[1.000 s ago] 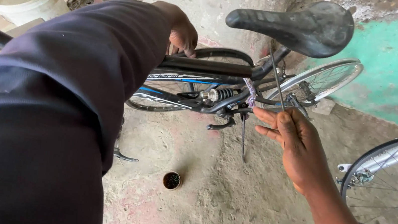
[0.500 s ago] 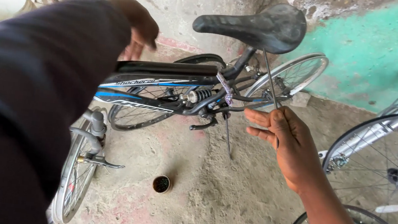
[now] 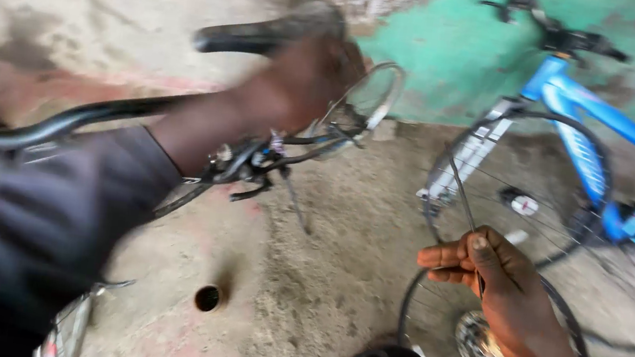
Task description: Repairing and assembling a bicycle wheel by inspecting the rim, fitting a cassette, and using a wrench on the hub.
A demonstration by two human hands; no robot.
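My left hand (image 3: 301,80), blurred by motion, lies over the rear of the black bicycle saddle (image 3: 259,32), fingers curled on it. My dark sleeve (image 3: 44,234) fills the left foreground. The black bicycle's frame (image 3: 78,121) runs left from the saddle, with its brake parts (image 3: 255,164) under my wrist. Low at the right, my right hand (image 3: 497,293) pinches a thin dark cable (image 3: 461,190) that rises up and to the left from my fingers.
A blue bicycle (image 3: 585,106) leans on the green wall (image 3: 446,49) at the right. A loose wheel with a disc rotor (image 3: 475,343) lies under my right hand. A small round can (image 3: 207,297) sits on the rough concrete floor (image 3: 321,284).
My left hand moved from behind the top tube to the saddle. My right hand went from open near the frame to pinching the cable, lower right. The view swung right, showing the blue bicycle.
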